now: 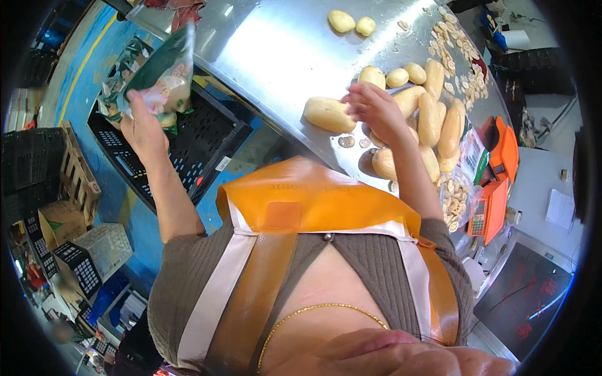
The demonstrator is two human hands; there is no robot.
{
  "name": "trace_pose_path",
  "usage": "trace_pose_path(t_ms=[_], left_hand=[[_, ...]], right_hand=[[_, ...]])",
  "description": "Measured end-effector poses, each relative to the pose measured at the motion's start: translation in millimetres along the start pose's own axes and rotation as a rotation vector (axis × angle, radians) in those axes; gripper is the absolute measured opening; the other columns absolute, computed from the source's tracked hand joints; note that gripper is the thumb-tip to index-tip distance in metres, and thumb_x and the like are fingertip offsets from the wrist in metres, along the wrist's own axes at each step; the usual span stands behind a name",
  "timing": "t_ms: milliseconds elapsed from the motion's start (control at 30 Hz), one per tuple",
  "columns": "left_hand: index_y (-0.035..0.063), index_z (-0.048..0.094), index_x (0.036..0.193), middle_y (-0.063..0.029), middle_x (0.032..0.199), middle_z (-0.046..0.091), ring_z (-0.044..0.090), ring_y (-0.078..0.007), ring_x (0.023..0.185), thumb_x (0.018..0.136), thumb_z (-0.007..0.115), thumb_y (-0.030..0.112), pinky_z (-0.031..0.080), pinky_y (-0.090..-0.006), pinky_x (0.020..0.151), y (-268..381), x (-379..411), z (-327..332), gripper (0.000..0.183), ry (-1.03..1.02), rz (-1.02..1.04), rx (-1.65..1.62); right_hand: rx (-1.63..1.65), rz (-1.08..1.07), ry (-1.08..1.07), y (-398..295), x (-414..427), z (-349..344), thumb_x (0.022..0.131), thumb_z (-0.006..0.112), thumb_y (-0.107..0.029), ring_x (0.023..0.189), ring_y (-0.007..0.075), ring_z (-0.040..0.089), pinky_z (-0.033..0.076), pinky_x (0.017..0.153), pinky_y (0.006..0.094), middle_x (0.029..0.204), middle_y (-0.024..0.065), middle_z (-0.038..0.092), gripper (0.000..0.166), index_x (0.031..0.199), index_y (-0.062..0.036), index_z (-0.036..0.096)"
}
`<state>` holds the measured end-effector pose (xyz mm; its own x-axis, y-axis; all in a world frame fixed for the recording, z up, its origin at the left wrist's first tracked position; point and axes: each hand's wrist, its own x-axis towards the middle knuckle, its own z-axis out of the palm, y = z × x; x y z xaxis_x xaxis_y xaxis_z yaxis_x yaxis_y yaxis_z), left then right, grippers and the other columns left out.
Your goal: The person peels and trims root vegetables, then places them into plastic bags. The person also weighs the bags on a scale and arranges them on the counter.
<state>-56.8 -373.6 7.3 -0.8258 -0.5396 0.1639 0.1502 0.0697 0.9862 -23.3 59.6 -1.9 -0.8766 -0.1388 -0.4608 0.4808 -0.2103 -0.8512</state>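
My left hand grips a green and clear printed plastic bag by its near edge. That bag is over a black plastic crate, where similar packed bags lie at the far end. On the right, my right hand is over the steel table with loosely bent fingers, and I see nothing in it. Its fingertips come close to a thick peeled lotus root section; whether they touch is unclear. More peeled lotus root sections are piled beside and beyond my right forearm.
Two small root pieces lie far back on the steel table. Lotus root slices are scattered along its right side. A clear bag of slices rests near orange scales. A wooden pallet stands left on the blue floor.
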Motion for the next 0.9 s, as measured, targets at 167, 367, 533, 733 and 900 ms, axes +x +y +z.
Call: trace_pose_path(t_ms=[167,367,533,733,900], left_hand=[[-0.0059,0.069,0.089,-0.013,0.084,0.072,0.068,-0.0218,0.081,0.101,0.048,0.029,0.05,-0.0338,0.082,11.6,3.9,109.9,0.042,-0.057,0.134,0.262],[0.0041,0.058,0.127,-0.0185,0.127,0.056,0.05,-0.0395,0.124,0.078,0.07,0.007,0.037,-0.0465,0.107,-91.0,-67.0,192.5,0.05,-0.533,0.82,0.45],[0.0146,0.057,0.131,-0.0176,0.139,0.047,0.039,-0.0411,0.134,0.081,0.068,0.013,0.028,-0.0535,0.113,-118.4,-119.7,184.8,0.051,-1.05,0.813,0.603],[0.0054,0.061,0.12,-0.0193,0.126,0.056,0.049,-0.0383,0.124,0.081,0.071,0.019,0.038,-0.0456,0.108,-122.3,-47.6,195.3,0.043,-0.672,0.572,0.526],[-0.0072,0.049,0.126,-0.021,0.114,0.058,0.064,-0.0235,0.093,0.083,0.075,0.043,0.056,-0.0325,0.071,-121.0,11.0,226.1,0.07,-0.511,-0.432,0.276]], right_hand=[[0.115,0.058,-0.452,-5.7,96.3,47.6,0.1,0.035,-0.06,0.111,0.0337,0.061,0.052,0.094,0.0404,0.132,0.0245,0.053,0.067,0.142,-0.0082,0.038],[0.387,0.057,-0.307,-6.2,171.4,34.7,0.095,0.042,-0.065,0.126,0.0359,0.051,0.039,0.109,0.0517,0.137,0.0225,0.05,0.069,0.135,-0.0093,0.048],[0.383,-0.052,0.057,8.9,167.0,-71.9,0.098,0.054,-0.047,0.124,0.0326,0.051,0.042,0.104,0.0427,0.135,0.0209,0.052,0.07,0.146,-0.0015,0.031],[-0.165,-0.316,0.323,-0.7,131.9,-87.0,0.094,0.063,-0.023,0.103,0.0241,0.062,0.051,0.09,0.037,0.113,0.0119,0.066,0.037,0.123,-0.0009,0.06],[-0.718,-0.51,0.32,28.0,154.7,-64.3,0.088,0.068,-0.02,0.092,0.0244,0.065,0.053,0.079,0.0339,0.11,0.0147,0.065,0.035,0.118,-0.0035,0.063]])
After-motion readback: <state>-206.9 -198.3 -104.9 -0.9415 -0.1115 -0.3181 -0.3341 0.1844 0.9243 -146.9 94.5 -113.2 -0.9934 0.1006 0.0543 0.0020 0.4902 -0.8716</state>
